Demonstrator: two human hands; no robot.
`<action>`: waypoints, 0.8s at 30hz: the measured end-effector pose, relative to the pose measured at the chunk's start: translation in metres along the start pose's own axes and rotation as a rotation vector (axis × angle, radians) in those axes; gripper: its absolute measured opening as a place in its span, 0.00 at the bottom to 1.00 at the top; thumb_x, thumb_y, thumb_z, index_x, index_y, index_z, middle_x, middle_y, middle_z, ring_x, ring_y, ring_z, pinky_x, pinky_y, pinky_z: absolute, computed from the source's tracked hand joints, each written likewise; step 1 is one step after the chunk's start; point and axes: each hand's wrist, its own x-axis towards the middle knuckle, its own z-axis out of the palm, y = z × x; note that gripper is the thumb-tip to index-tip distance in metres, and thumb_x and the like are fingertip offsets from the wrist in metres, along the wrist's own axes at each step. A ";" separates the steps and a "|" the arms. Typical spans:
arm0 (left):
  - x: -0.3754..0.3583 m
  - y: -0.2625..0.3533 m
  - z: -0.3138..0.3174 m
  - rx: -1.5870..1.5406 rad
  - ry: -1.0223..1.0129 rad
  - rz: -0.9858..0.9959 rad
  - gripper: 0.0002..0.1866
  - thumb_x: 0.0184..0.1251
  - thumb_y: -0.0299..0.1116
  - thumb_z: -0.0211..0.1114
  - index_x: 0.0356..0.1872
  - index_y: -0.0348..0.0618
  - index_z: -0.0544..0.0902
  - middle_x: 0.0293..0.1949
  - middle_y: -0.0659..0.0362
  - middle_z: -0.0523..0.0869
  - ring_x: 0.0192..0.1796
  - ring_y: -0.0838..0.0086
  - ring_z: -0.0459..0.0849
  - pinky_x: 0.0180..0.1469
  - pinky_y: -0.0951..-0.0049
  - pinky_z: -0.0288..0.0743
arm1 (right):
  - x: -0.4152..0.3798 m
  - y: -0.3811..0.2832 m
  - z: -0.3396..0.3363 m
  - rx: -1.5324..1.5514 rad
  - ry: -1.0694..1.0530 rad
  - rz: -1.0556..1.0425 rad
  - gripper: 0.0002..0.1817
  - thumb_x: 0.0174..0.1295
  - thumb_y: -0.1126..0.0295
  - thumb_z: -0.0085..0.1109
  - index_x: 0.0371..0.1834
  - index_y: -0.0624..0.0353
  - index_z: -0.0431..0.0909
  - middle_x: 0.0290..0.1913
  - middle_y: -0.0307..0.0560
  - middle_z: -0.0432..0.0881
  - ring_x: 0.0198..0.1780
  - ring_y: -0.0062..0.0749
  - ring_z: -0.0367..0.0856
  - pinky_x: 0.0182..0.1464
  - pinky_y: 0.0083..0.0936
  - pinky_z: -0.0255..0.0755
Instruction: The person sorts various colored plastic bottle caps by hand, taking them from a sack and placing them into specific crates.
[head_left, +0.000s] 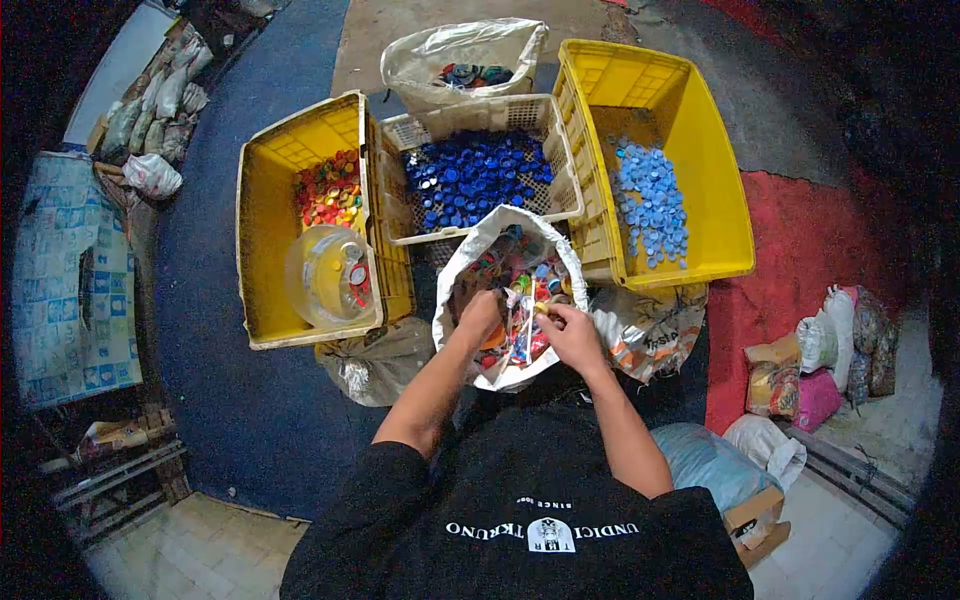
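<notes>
A white woven sack (452, 270) with its top rolled open stands in front of me, holding mixed colored bottle caps (520, 340). My left hand (482, 316) reaches into the sack on its left side with fingers curled. What those fingers hold, if anything, I cannot make out. Over the right part of the sack, my right hand (576, 340) pinches a yellow bottle cap (541, 308) between thumb and fingers. More caps in red, white, blue and green lie just under both hands.
Behind the sack, a white crate (480, 108) holds dark blue caps. The left yellow crate (262, 200) has red and yellow caps and a clear plastic container (312, 280). Light blue caps lie in the right yellow crate (715, 200). Another white sack (420, 60) stands behind.
</notes>
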 end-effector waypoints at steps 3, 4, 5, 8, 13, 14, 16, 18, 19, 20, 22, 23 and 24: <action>-0.007 0.013 -0.023 0.245 -0.141 -0.076 0.13 0.54 0.34 0.63 0.38 0.38 0.86 0.39 0.43 0.86 0.43 0.52 0.86 0.45 0.57 0.80 | 0.004 -0.004 -0.002 0.112 -0.038 0.115 0.18 0.63 0.62 0.61 0.49 0.65 0.80 0.37 0.46 0.84 0.34 0.27 0.82 0.39 0.26 0.77; -0.011 0.018 -0.034 0.282 -0.133 -0.071 0.13 0.53 0.34 0.63 0.32 0.34 0.86 0.38 0.41 0.86 0.43 0.51 0.86 0.44 0.56 0.80 | 0.007 0.002 -0.002 0.111 -0.032 0.114 0.18 0.63 0.62 0.61 0.49 0.65 0.80 0.37 0.46 0.84 0.34 0.27 0.82 0.39 0.26 0.77; -0.006 0.019 -0.037 0.280 -0.133 -0.065 0.13 0.53 0.34 0.63 0.32 0.34 0.86 0.38 0.41 0.86 0.43 0.51 0.86 0.44 0.56 0.80 | 0.009 0.010 -0.001 0.254 -0.058 0.169 0.17 0.64 0.62 0.59 0.49 0.65 0.80 0.36 0.43 0.84 0.33 0.23 0.80 0.37 0.23 0.76; -0.001 0.039 -0.053 0.228 0.016 -0.073 0.15 0.54 0.33 0.62 0.40 0.36 0.84 0.43 0.41 0.84 0.46 0.49 0.84 0.48 0.55 0.80 | 0.011 0.005 -0.007 0.430 -0.081 0.228 0.16 0.66 0.63 0.57 0.49 0.64 0.80 0.35 0.38 0.84 0.31 0.18 0.77 0.34 0.19 0.75; 0.024 0.044 -0.017 0.267 0.139 -0.025 0.14 0.60 0.33 0.58 0.46 0.44 0.83 0.47 0.47 0.81 0.49 0.54 0.83 0.49 0.58 0.79 | 0.015 0.008 -0.008 0.464 -0.050 0.214 0.15 0.67 0.63 0.56 0.47 0.64 0.81 0.34 0.36 0.83 0.30 0.17 0.77 0.31 0.16 0.73; 0.030 0.033 -0.003 0.280 0.137 -0.053 0.14 0.60 0.33 0.57 0.45 0.45 0.84 0.47 0.48 0.81 0.49 0.54 0.83 0.49 0.58 0.79 | 0.014 0.009 -0.007 0.462 -0.045 0.212 0.15 0.67 0.63 0.56 0.47 0.64 0.81 0.34 0.36 0.83 0.30 0.17 0.77 0.31 0.16 0.73; 0.025 0.029 0.003 0.243 0.188 -0.061 0.11 0.59 0.33 0.59 0.40 0.43 0.85 0.47 0.48 0.81 0.49 0.55 0.82 0.50 0.58 0.78 | 0.010 0.010 -0.006 0.513 -0.013 0.197 0.15 0.67 0.63 0.57 0.47 0.63 0.81 0.33 0.36 0.83 0.31 0.17 0.77 0.31 0.17 0.72; 0.013 0.042 -0.013 0.152 0.199 -0.067 0.11 0.57 0.33 0.61 0.39 0.41 0.85 0.44 0.48 0.81 0.48 0.55 0.82 0.49 0.58 0.78 | 0.004 0.010 -0.008 0.554 -0.008 0.245 0.14 0.66 0.64 0.58 0.46 0.65 0.81 0.32 0.37 0.82 0.31 0.17 0.77 0.31 0.16 0.73; 0.005 0.048 -0.024 0.064 0.208 -0.081 0.11 0.56 0.33 0.64 0.38 0.38 0.85 0.42 0.48 0.81 0.47 0.55 0.82 0.49 0.58 0.78 | 0.001 0.005 -0.008 0.599 -0.011 0.297 0.14 0.66 0.66 0.60 0.45 0.68 0.80 0.31 0.38 0.81 0.31 0.17 0.78 0.32 0.16 0.74; 0.004 0.042 -0.025 0.081 0.313 -0.014 0.12 0.53 0.34 0.68 0.34 0.35 0.83 0.38 0.48 0.81 0.45 0.54 0.82 0.48 0.59 0.78 | -0.002 0.000 -0.008 0.731 0.004 0.341 0.12 0.64 0.68 0.61 0.44 0.68 0.80 0.33 0.40 0.81 0.31 0.19 0.79 0.33 0.16 0.76; -0.007 0.043 -0.041 -0.028 0.298 0.049 0.11 0.53 0.34 0.68 0.31 0.34 0.82 0.37 0.48 0.81 0.43 0.56 0.83 0.47 0.60 0.78 | -0.005 -0.003 -0.009 0.826 -0.010 0.346 0.12 0.64 0.69 0.62 0.43 0.68 0.80 0.34 0.41 0.81 0.32 0.19 0.80 0.33 0.16 0.76; -0.015 0.044 -0.048 -0.142 0.284 0.107 0.12 0.53 0.34 0.69 0.28 0.34 0.80 0.35 0.48 0.81 0.41 0.58 0.84 0.45 0.61 0.79 | -0.007 -0.003 -0.009 0.917 -0.027 0.351 0.11 0.64 0.70 0.62 0.42 0.68 0.81 0.35 0.42 0.81 0.33 0.20 0.81 0.33 0.16 0.76; -0.019 0.040 -0.044 -0.486 0.187 0.060 0.11 0.60 0.32 0.66 0.29 0.35 0.75 0.35 0.49 0.81 0.35 0.63 0.85 0.40 0.63 0.81 | -0.007 -0.002 -0.011 0.808 -0.052 0.364 0.10 0.61 0.70 0.65 0.39 0.67 0.81 0.37 0.45 0.82 0.38 0.25 0.82 0.38 0.21 0.78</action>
